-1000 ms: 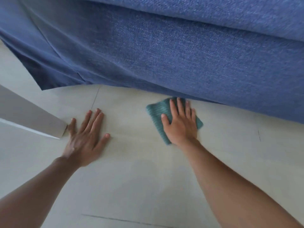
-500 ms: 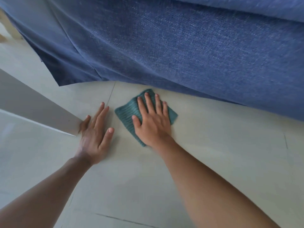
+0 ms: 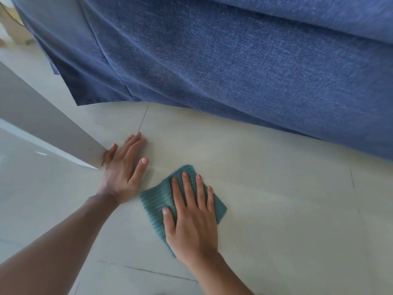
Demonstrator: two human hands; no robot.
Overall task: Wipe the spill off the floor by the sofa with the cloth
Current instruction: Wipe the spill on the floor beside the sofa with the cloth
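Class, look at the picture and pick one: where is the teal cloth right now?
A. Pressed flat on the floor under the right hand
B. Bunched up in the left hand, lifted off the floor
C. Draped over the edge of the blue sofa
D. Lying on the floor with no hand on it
A: the right hand lies spread on the teal cloth, flat on the floor; the left hand rests on bare tile.

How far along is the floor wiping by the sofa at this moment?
Done: the teal ribbed cloth is already down on the pale tiled floor, in front of the blue fabric sofa.
In hand: the right hand presses flat on the cloth; the left hand braces flat on the floor beside a grey panel.
Left: no distinct spill shows, so how much wiping is left is unclear.
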